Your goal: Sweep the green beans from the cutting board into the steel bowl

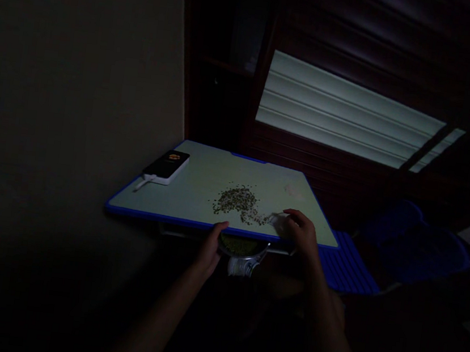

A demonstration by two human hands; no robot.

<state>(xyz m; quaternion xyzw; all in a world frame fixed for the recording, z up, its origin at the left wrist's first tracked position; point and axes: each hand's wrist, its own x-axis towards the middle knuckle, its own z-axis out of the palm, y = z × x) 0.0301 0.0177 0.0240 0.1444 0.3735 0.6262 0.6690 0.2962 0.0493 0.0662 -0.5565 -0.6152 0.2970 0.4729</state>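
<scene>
Bare forearms are angling up from the dark foreground toward a pale, blue-edged table [202, 163]; I am watching from beside it in very dim light. On the left, the person's left hand [209, 250] is grasping a round bowl [246, 258] by its side, thumb up at the table's near edge. On the right, the right hand [302, 230] is hovering or resting low over the near edge, fingers bent; I cannot tell whether anything is pinched between them. Just beside its fingertips, a small pale scrap [277, 220] is lying on the tabletop.

Seeds [236, 200], small and dark, are lying in a loose heap near the middle of the table's near half, a thin trail of them running toward the right hand. The step in hand seems to be picking through or drawing off seeds at that trail, with the bowl close by. I judge that the next move calls for light fingertips and a bowl kept steady under the edge, so that nothing scatters.

The bowl is sitting just below the table's edge, holding a layer of dark greenish grains [241, 246]; their kind is too dim to name. Beneath it, something pale [242, 266] is showing, unclear. At the table's left side, a phone [168, 165] is lying with a white plug [146, 179] at its near end.
</scene>
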